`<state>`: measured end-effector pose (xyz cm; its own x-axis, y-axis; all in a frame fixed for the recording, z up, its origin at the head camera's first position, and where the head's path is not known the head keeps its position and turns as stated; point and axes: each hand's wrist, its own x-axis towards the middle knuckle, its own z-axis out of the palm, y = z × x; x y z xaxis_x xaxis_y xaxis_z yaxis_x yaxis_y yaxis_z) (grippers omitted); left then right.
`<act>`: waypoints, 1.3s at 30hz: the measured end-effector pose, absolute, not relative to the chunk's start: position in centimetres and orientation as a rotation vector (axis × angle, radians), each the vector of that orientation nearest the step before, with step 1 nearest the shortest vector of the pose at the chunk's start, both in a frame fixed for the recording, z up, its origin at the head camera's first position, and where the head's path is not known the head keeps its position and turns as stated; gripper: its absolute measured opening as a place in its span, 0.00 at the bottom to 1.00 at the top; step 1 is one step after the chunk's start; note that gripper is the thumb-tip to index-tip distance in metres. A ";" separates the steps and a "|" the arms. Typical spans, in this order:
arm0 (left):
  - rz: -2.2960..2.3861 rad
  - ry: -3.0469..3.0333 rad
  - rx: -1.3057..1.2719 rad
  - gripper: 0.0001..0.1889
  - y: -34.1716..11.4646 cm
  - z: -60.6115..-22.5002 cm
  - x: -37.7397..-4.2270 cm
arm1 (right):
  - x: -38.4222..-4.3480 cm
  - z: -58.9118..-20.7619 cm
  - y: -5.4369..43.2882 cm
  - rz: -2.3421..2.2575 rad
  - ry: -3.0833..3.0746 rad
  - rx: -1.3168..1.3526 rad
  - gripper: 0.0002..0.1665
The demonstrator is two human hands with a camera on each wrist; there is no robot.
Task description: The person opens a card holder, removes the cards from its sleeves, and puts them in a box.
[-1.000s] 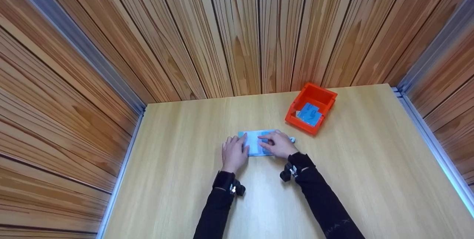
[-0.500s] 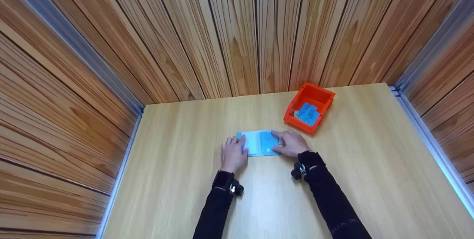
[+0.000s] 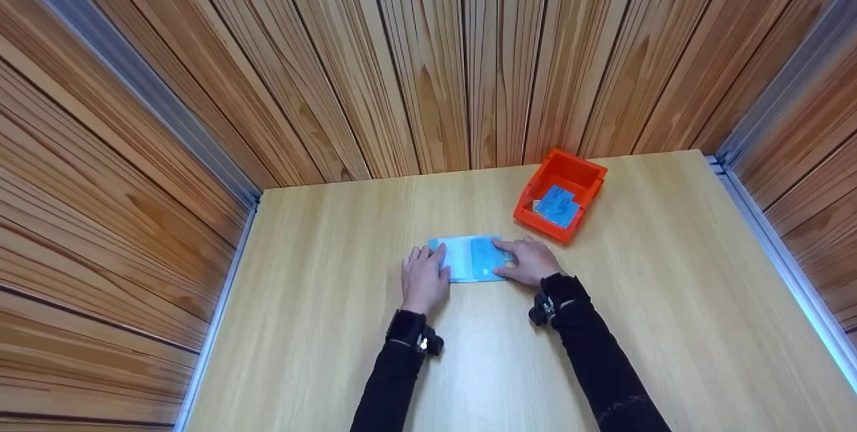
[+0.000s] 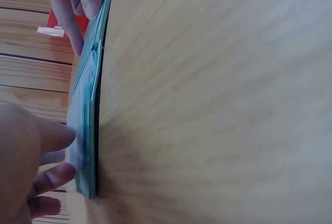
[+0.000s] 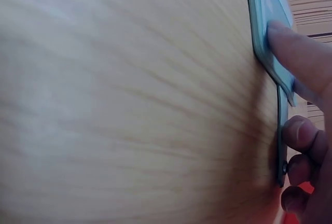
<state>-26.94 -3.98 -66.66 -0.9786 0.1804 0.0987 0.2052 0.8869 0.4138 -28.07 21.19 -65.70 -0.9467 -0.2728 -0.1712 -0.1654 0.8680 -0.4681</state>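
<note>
A light blue card wallet (image 3: 469, 258) lies flat on the table. A clear-looking pocket covers its left part, and a darker blue panel lies on its right. My left hand (image 3: 424, 279) rests on the left end, with extended fingertips touching the top. At the right end, the thumb and index finger of my right hand (image 3: 531, 262) press on the upper surface. The right wrist view shows a narrow strap (image 5: 281, 130) with a snap sticking out beneath my other, bent fingers. In the left wrist view the layered edge of the wallet (image 4: 91, 130) stands slightly above the tabletop.
An orange-red bin (image 3: 584, 174) stands at the back right of the wooden table (image 3: 321, 298), holding blue cards (image 3: 558, 206) and a small pale piece. Wood-panelled walls (image 3: 428, 70) enclose the back and sides.
My right hand has moved right, from over the wallet's middle to its right end, uncovering the darker blue panel. My left hand has stayed at the left end. Little differs over the last half second.
</note>
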 end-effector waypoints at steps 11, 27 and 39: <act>-1.233 -2.876 -0.127 0.07 -0.4 -66.2 -27.4 | -28.2 -66.2 21.0 -0.756 2.804 -0.336 0.45; -1.450 -3.056 0.258 0.13 0.8 -64.5 -28.5 | -28.1 -66.4 21.3 -0.822 2.802 -0.301 0.45; -0.984 -3.040 0.022 0.10 1.9 -65.7 -28.1 | -28.3 -66.6 21.5 -0.812 2.822 -0.322 0.45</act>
